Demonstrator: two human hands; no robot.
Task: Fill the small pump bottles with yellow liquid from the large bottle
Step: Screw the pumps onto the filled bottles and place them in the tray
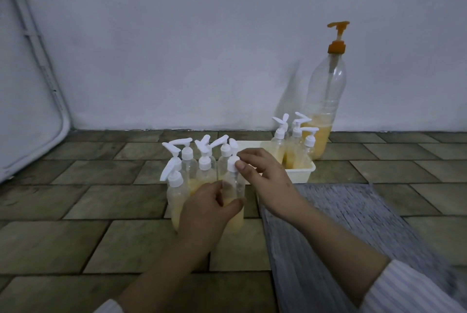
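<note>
Left hand grips the body of the front small pump bottle to steady it. Right hand pinches its white pump cap, likely screwing it on. Landmark: white tray. That bottle stands on the floor just left of the tray; large bottle stands behind it.

Small bottles cluster left of tray; large bottle behind tray, against wall.
</note>
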